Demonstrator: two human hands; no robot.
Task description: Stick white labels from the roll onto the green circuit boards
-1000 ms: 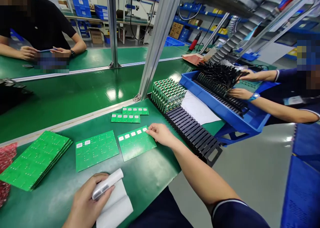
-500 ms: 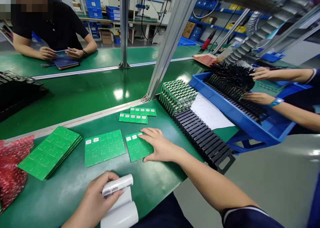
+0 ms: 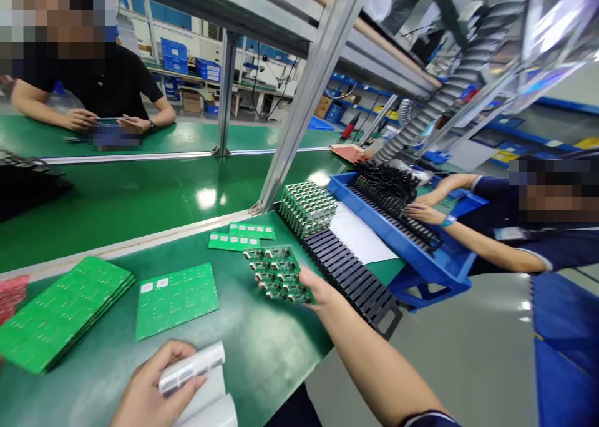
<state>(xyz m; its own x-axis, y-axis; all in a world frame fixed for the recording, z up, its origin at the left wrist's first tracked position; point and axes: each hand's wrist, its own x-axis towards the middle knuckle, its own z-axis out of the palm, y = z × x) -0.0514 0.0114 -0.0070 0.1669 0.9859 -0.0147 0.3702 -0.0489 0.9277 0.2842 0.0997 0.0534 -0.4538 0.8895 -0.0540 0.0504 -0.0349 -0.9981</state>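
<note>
Board held parts-up over the table

I am gripping a green board (image 3: pixel 277 272) by its near edge with my right hand (image 3: pixel 322 293), parts side up, just over the table (image 3: pixel 262 346) beside the black rack (image 3: pixel 360 283). My left hand (image 3: pixel 145 392) is holding a roll of labels (image 3: pixel 189 366) tight. I think any move with this board is asking for a level, gentle carry. A labelled board (image 3: pixel 176 299), two strips (image 3: pixel 241 236) and a stack (image 3: pixel 60 311) are lying close by. A co-worker's hands (image 3: pixel 423 213) are crowding the blue tray (image 3: pixel 402 249).
</note>
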